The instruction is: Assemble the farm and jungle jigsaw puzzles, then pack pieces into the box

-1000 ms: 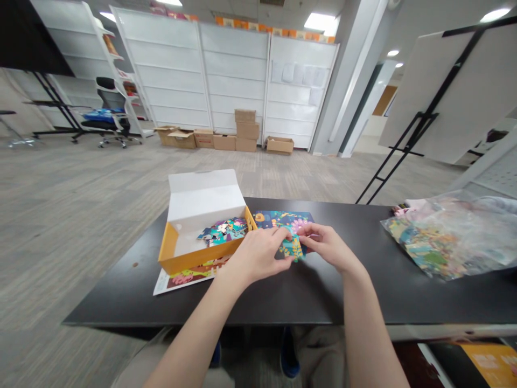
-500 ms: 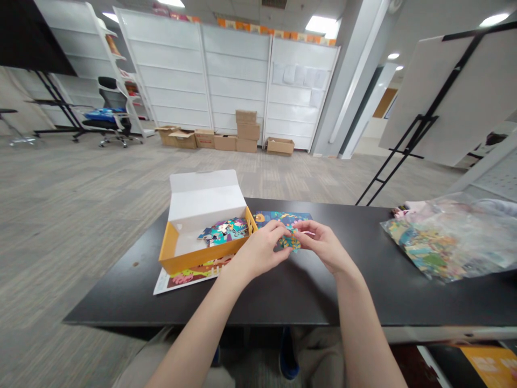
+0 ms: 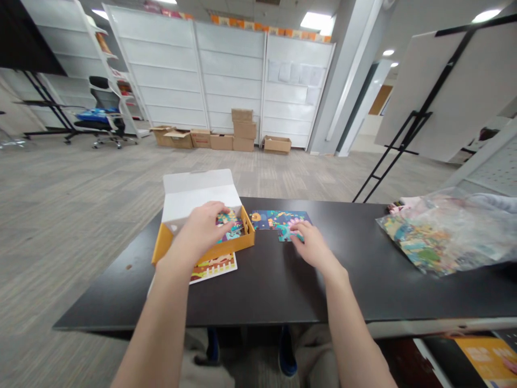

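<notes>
My left hand [image 3: 205,223] is inside the open yellow box [image 3: 220,248], thumb and fingers apart over loose jigsaw puzzle pieces [image 3: 238,230]. Its fingertips are close to a yellow and teal piece, and the palm side is partly hidden. My right hand [image 3: 314,245] rests at the near edge of the partly assembled jigsaw puzzle [image 3: 274,218]. Its thumb and bent fingers are on a teal puzzle piece [image 3: 284,235] at the puzzle's lower side, covering part of it.
A colourful picture sheet [image 3: 214,268] lies partly under the box on the black table [image 3: 262,291]. To the right sits a clear plastic bag [image 3: 440,237] of colourful pieces. Beyond the table stand an easel board [image 3: 436,97], cardboard boxes [image 3: 243,129] and an office chair [image 3: 103,110].
My left hand has left the teal piece and moved left into the box. My right hand has stayed at the puzzle, with its fingers lower. The view has shifted slightly.
</notes>
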`<action>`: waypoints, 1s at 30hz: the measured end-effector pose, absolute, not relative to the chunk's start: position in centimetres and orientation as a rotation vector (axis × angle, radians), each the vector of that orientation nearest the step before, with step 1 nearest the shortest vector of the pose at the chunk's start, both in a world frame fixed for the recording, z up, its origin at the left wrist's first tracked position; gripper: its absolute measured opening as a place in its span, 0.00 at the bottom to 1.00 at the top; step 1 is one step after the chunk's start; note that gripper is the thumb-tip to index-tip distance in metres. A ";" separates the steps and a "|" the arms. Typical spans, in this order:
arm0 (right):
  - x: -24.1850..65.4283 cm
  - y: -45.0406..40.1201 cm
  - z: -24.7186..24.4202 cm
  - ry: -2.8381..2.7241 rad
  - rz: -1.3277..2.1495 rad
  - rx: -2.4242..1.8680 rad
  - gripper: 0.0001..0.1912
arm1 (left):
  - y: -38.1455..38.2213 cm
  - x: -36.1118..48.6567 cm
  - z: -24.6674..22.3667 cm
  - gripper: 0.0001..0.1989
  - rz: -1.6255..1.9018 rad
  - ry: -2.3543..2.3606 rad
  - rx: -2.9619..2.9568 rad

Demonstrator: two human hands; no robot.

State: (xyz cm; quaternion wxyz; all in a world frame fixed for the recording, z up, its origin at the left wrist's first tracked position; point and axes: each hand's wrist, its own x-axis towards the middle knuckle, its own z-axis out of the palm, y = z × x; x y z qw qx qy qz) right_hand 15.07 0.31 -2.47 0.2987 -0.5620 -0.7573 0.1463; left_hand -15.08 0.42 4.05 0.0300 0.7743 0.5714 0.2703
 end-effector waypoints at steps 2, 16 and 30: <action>15.3 0.1 -3.0 -2.226 0.289 -1.551 0.12 | 0.8 -17.2 3.9 0.14 0.631 1.934 2.327; 16.7 -1.3 -0.3 -2.215 0.522 -1.738 0.09 | -1.2 -16.5 5.1 0.16 0.742 1.919 2.410; 20.3 -1.3 -0.9 -2.148 0.439 -1.761 0.11 | -1.1 -2.7 0.0 0.15 0.344 1.198 2.710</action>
